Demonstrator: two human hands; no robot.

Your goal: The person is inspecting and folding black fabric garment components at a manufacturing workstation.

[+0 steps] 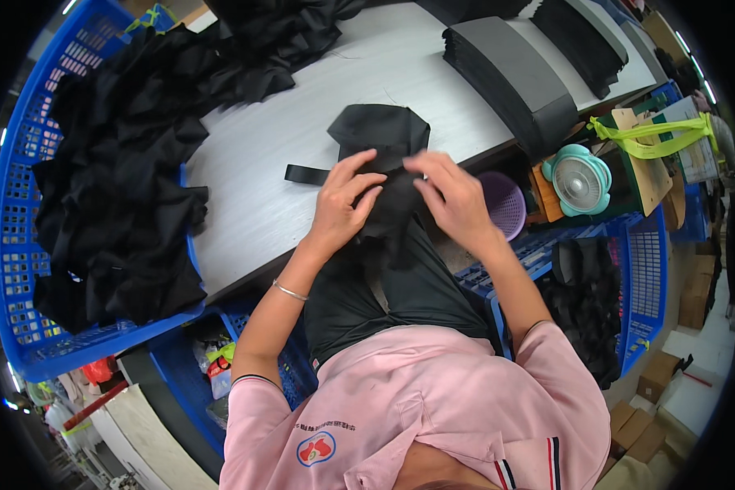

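Fabric is what both hands close on: a black fabric piece [381,163] lies at the near edge of the grey worktable [253,163], its long axis running away from the person, the far end flat on the table and the near end drooping over the lap. The left hand [343,204] and right hand [453,196] pinch it from either side (about equally near). A black strap [306,174] trails off toward the left hand's side.

Matt black cloth piece [381,155]; smooth pale laminate table [302,131]; glossy blue plastic basket [24,245].
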